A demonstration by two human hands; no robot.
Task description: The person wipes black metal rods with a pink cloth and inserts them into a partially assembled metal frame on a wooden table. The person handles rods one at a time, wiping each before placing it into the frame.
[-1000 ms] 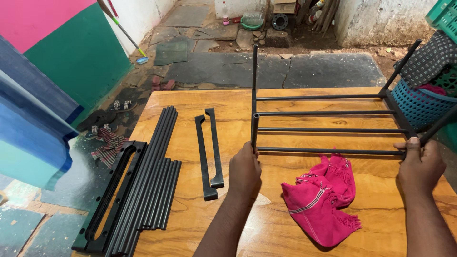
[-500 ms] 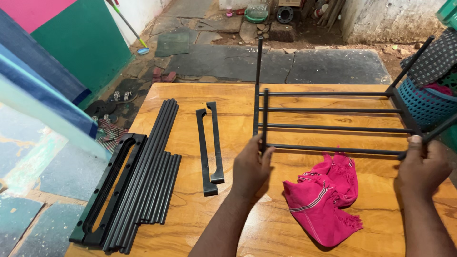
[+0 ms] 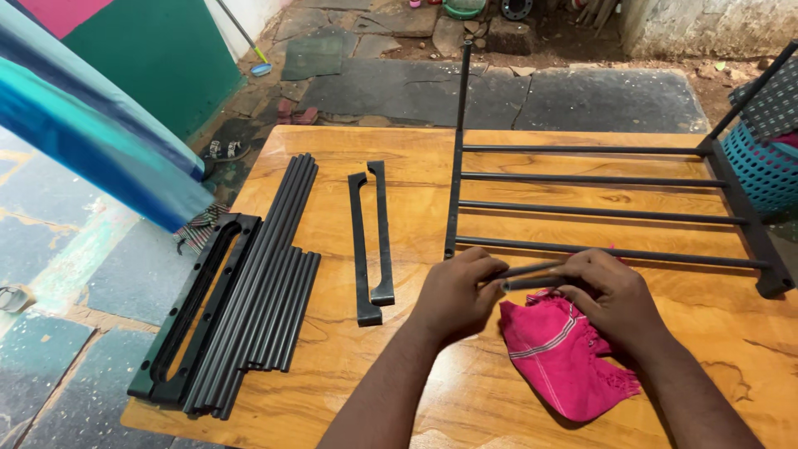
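**Both hands grip a dark rod over a pink cloth**

A short dark metal rod [image 3: 532,277] lies left to right between the hands, near the worktop's [image 3: 416,399] front edge. The left hand [image 3: 455,295] pinches its left end; the right hand [image 3: 611,295] closes over its right part, above a crumpled pink cloth [image 3: 561,357]. Just beyond stands a black slatted rack frame [image 3: 598,208]; loose black rods [image 3: 266,274] lie far left.

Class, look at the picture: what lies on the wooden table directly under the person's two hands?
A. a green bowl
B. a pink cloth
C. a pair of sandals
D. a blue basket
B: the pink cloth lies crumpled on the table, just beneath the left hand and right hand, which hold short dark tubes.
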